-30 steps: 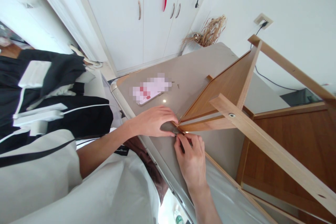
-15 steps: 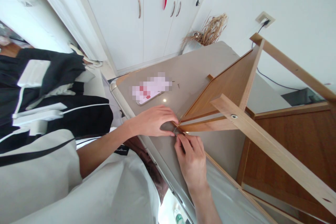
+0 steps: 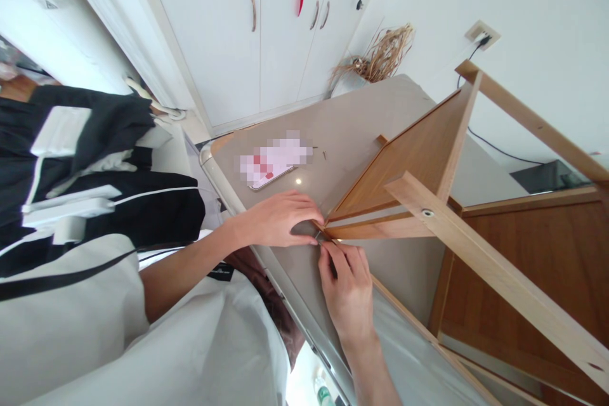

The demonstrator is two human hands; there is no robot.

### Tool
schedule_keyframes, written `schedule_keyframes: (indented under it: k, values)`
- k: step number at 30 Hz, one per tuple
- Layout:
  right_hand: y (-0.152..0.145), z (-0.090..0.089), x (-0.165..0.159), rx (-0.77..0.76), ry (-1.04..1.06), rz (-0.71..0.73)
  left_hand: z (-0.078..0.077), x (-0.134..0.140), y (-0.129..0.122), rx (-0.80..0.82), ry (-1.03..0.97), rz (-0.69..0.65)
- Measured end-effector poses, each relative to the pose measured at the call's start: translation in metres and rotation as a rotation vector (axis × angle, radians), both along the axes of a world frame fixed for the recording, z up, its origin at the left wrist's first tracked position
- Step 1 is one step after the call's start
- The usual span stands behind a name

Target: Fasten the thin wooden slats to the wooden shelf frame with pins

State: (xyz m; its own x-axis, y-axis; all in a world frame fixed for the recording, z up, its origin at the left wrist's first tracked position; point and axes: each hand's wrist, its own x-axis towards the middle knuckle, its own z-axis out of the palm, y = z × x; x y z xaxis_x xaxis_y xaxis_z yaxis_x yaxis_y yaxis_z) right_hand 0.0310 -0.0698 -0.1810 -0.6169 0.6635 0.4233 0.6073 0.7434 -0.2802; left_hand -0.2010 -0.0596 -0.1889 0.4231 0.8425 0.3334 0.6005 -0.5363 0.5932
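Observation:
A light wooden frame (image 3: 428,158) with a slanted panel and long rails lies on the beige table (image 3: 352,120). My left hand (image 3: 278,220) reaches in from the left, and its fingers and thumb hold the frame's near corner (image 3: 333,221). My right hand (image 3: 349,288) comes up from below with its fingertips pinched on a small metal tool (image 3: 320,238), pressed against that same corner. The tool's tip and the fitting it meets are hidden by my fingers. A round metal fitting (image 3: 427,212) shows on the nearest rail.
A phone (image 3: 273,160) lies on the table beyond my left hand, with small screws (image 3: 324,154) beside it. A dried plant (image 3: 378,57) stands at the far table edge before white cabinets (image 3: 247,32). Dark and white clothing (image 3: 85,158) is piled to the left.
Both hands stay at the frame's corner. My right hand has shifted very slightly, and the view has drifted a little.

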Motion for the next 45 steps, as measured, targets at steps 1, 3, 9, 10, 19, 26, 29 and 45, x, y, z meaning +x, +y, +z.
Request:
schedule_keyframes:
  k: [1, 3, 9, 10, 19, 26, 29, 45]
  values:
    - [0.0001, 0.0001, -0.0003, -0.001, 0.004, -0.001, -0.0002, 0.0001, -0.0002, 0.003, -0.005, 0.000]
    - [0.0004, 0.0003, -0.0009, -0.001, 0.014, -0.006, -0.0005, 0.0004, -0.0006, 0.006, -0.013, -0.001]
    - [0.0003, 0.0001, -0.0013, -0.013, 0.027, -0.012, 0.0004, 0.0012, -0.0007, 0.017, -0.032, 0.003]
    - [0.0002, 0.0001, -0.0013, -0.014, 0.030, -0.010, 0.0007, 0.0011, -0.0006, 0.017, -0.033, 0.004]
    - [0.0004, 0.0003, -0.0023, -0.019, 0.042, -0.008, 0.0017, -0.0002, -0.0012, -0.014, 0.000, -0.001]
    - [0.0000, 0.0005, -0.0040, -0.018, 0.067, -0.011, 0.0022, 0.0003, -0.0008, -0.013, -0.009, -0.003]
    - [0.0003, 0.0009, -0.0044, 0.001, 0.080, -0.011, 0.0032, 0.0008, -0.0006, -0.012, -0.010, 0.000]
    - [0.0008, 0.0021, -0.0031, -0.005, 0.076, -0.016, -0.0008, 0.0012, -0.0016, 0.018, -0.038, 0.017]
